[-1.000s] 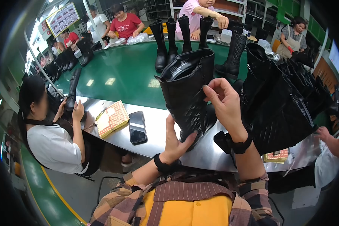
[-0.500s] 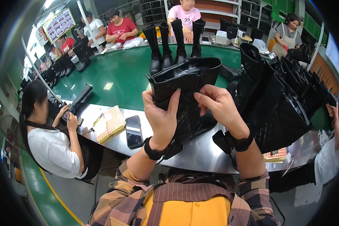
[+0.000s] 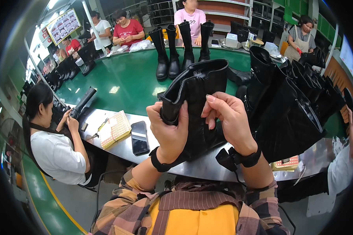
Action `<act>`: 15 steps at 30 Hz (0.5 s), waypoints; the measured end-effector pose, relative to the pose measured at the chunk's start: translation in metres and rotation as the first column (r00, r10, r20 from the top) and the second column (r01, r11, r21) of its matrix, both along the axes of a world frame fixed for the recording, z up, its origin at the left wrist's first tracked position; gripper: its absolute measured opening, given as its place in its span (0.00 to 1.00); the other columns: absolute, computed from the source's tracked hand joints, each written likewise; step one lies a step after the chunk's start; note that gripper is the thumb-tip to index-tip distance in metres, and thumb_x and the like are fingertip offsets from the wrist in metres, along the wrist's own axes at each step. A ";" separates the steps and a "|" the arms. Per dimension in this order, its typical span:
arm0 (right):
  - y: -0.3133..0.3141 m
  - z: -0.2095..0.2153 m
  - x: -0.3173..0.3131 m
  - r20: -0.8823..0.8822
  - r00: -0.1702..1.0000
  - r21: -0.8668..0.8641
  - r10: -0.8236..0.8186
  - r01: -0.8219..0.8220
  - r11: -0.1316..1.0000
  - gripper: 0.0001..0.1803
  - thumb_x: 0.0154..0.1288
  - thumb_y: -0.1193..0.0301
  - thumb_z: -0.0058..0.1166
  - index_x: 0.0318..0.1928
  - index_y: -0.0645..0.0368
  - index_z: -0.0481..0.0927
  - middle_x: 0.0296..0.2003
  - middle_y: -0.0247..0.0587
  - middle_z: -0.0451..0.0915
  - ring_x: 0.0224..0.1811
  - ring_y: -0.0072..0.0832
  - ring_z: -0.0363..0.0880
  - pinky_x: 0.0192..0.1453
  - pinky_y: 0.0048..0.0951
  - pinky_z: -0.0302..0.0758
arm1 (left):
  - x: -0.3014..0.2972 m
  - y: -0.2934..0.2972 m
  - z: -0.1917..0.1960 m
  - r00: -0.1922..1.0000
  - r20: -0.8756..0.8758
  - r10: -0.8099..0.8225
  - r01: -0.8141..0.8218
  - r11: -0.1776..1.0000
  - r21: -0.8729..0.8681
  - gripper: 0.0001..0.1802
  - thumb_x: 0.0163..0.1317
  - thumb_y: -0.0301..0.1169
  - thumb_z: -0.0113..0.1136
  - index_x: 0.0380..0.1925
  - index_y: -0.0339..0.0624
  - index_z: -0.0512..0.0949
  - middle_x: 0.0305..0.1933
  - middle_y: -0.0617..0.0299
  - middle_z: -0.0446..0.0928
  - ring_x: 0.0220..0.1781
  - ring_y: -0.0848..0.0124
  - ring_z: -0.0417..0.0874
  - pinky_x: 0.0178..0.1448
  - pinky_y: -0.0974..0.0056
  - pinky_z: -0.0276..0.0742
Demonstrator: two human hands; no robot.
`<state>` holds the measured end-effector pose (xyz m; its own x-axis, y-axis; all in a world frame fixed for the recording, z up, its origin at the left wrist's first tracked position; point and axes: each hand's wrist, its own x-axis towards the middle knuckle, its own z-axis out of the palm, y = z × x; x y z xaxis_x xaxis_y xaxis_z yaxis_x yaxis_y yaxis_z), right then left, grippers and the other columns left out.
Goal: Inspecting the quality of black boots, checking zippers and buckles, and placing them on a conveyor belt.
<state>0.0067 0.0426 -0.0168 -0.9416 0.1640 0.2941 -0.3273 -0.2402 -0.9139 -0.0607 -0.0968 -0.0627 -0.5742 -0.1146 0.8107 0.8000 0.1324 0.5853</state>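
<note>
A black boot stands upright before me, its wide top facing up and slightly away. My left hand is closed around the left side of its shaft, thumb on the near face and fingers behind. At the right of the shaft's near face, my right hand has thumb and fingertips pinched together close to the leather. Whatever is between those fingertips is too small to make out. The boot's foot is mostly hidden behind the shaft and my hands.
Four-legged grouping aside, several tall black boots stand on the green tabletop ahead. More boots crowd my right. A phone and a stack of printed cards lie on the metal edge at left. A co-worker sits beyond them.
The boot has turned and tilted in my left hand, so its near face and seam sit differently. My right hand's pinch has lifted slightly off the shaft.
</note>
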 end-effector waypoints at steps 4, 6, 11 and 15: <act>0.003 -0.008 0.002 0.006 0.996 0.233 -0.090 0.087 0.969 0.15 0.71 0.66 0.51 0.35 0.67 0.80 0.28 0.38 0.81 0.22 0.19 0.77 0.28 0.20 0.71 | 0.000 -0.014 0.022 1.000 0.003 -0.012 0.012 0.999 -0.047 0.32 0.48 0.31 0.77 0.44 0.36 0.63 0.43 0.55 0.71 0.44 0.67 0.74 0.48 0.63 0.71; 0.005 -0.013 0.004 -0.058 0.996 0.250 -0.068 0.081 0.965 0.15 0.72 0.66 0.51 0.35 0.67 0.80 0.28 0.37 0.81 0.22 0.19 0.76 0.29 0.20 0.71 | 0.001 -0.022 0.042 0.891 -0.410 0.193 -0.194 0.980 0.038 0.39 0.47 0.34 0.77 0.53 0.34 0.63 0.50 0.52 0.71 0.53 0.62 0.72 0.57 0.57 0.67; -0.003 -0.027 0.007 -0.102 0.988 0.272 -0.120 0.144 0.952 0.14 0.72 0.66 0.52 0.35 0.66 0.80 0.27 0.35 0.81 0.23 0.17 0.75 0.28 0.19 0.70 | 0.013 -0.026 0.076 0.907 -0.396 0.143 -0.348 0.783 -0.515 0.17 0.52 0.37 0.69 0.40 0.42 0.83 0.31 0.59 0.81 0.44 0.61 0.75 0.63 0.53 0.62; -0.015 -0.022 0.015 -0.101 0.972 0.335 -0.211 0.233 0.913 0.15 0.72 0.66 0.52 0.34 0.66 0.80 0.25 0.34 0.80 0.22 0.15 0.74 0.27 0.17 0.68 | 0.016 -0.015 0.082 0.926 -0.342 0.156 -0.315 0.821 -0.477 0.08 0.51 0.31 0.67 0.21 0.43 0.77 0.21 0.62 0.75 0.34 0.62 0.72 0.51 0.58 0.65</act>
